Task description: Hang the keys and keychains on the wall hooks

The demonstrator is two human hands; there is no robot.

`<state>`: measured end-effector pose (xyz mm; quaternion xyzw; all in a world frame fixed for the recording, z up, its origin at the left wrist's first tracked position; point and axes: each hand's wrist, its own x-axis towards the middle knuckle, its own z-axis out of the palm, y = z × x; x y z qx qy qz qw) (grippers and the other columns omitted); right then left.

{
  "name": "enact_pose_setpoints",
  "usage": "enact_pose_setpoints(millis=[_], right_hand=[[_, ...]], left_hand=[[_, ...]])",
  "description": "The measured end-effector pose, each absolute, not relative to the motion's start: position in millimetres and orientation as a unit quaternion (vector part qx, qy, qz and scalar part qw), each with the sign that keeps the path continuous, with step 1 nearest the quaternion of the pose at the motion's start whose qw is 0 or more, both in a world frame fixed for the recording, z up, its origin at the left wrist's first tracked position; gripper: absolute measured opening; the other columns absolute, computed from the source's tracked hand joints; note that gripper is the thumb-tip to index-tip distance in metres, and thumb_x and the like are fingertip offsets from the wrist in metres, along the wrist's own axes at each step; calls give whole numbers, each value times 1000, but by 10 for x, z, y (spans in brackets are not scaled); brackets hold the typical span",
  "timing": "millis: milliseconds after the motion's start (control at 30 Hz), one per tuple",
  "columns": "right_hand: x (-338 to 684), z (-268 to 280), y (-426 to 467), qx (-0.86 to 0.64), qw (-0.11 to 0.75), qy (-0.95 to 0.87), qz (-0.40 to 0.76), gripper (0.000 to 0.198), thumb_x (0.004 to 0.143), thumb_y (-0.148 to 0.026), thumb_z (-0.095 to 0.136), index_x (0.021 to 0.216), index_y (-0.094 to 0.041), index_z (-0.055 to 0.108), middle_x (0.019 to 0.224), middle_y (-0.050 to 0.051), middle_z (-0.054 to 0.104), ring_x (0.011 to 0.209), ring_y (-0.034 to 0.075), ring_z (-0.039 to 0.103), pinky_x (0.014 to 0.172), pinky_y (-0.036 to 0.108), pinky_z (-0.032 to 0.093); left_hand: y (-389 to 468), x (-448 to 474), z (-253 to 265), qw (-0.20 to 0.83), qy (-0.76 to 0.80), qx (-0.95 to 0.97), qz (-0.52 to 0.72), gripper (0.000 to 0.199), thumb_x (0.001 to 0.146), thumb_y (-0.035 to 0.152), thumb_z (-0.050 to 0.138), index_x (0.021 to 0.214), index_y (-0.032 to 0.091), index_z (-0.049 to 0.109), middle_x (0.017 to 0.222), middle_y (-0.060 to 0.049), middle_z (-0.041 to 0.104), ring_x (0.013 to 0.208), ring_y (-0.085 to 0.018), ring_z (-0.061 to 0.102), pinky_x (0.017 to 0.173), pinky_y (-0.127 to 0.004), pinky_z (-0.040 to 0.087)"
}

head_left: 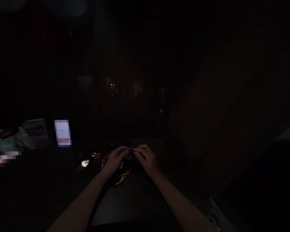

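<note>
Both hands meet over a dark surface, in very dim light. My left hand (115, 161) pinches at the left side of a small dark blue piece (131, 150), whose kind is too dark to make out. From the right, my right hand (147, 160) is closed with thumb and fingertips on the same piece. Beside my left hand lie bright metal keys (85, 163) and a small red item (97, 157). A yellow strap (123, 177) rests just below the hands. More small things behind my left hand are partly hidden.
Several metal hooks (112, 87) line the dark wall ahead. A set of keys (160, 110) hangs from the rightmost one. To the left stand a box (36, 130) and a bright, blurred-out panel (62, 132). A pale edge (219, 212) shows at the lower right.
</note>
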<state>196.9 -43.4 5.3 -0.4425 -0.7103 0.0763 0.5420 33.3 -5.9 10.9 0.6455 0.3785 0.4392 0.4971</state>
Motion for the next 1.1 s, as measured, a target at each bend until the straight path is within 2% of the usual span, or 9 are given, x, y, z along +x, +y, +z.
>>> enact_pose_setpoints(millis=[133,333,467,600,667,733,833,967,1100], right_hand=[[1956,52,-412,-469,560,-673,120,20,84,-35,49,83,-24,65,79,2,65,76,16,60,70,26,46],[1917,92,-443,-489,542,-663,165,22,82,-38,49,76,-22,62,71,-1,63,68,14,58,65,22,43],[1919,107,-453,-486,538,-671,156,23,82,-38,47,73,-21,60,70,-1,62,69,14,57,66,23,42],[1924,92,-433,-501,553,-641,179,22,80,-39,49,72,-21,59,66,-1,60,64,13,56,61,22,42],[1926,84,-415,-507,568,-611,216,22,78,-41,51,72,-20,58,61,-2,58,58,12,56,55,21,42],[1935,83,-395,-511,584,-574,260,23,75,-43,53,70,-20,57,55,-3,56,50,12,54,48,21,40],[1961,96,-374,-511,605,-530,304,25,72,-44,57,68,-20,55,48,-5,53,42,11,51,42,20,38],[1986,130,-378,-508,623,-510,306,24,71,-43,58,68,-20,55,44,-5,52,43,11,52,42,20,39],[1987,121,-364,-504,623,-516,303,23,72,-42,58,66,-20,56,42,-5,51,42,11,52,43,20,39]], left_hand=[[-82,332,142,471,402,665,418,30,72,45,54,83,18,64,74,1,63,72,-15,56,64,-23,42],[-92,305,176,478,407,678,381,19,71,37,53,72,19,58,58,5,52,58,-11,48,54,-21,36],[-99,273,184,487,371,716,336,18,74,33,48,73,19,60,62,4,59,62,-12,53,59,-22,39],[-125,275,196,454,339,753,335,32,80,39,42,66,19,62,64,2,63,65,-14,55,64,-23,41],[-143,293,209,449,343,748,348,33,81,42,42,69,19,63,62,1,61,64,-14,54,64,-23,41],[-156,312,220,462,356,723,371,29,79,42,47,84,18,63,61,2,60,64,-13,54,63,-23,40],[-154,327,219,493,373,676,401,36,76,43,51,100,17,59,59,3,59,58,-11,52,55,-21,38],[-117,319,194,543,384,618,420,37,73,47,54,91,16,62,57,3,55,47,-8,45,43,-19,29],[-90,302,182,591,374,561,442,37,72,48,56,87,15,63,56,2,54,45,-7,43,41,-18,28]])
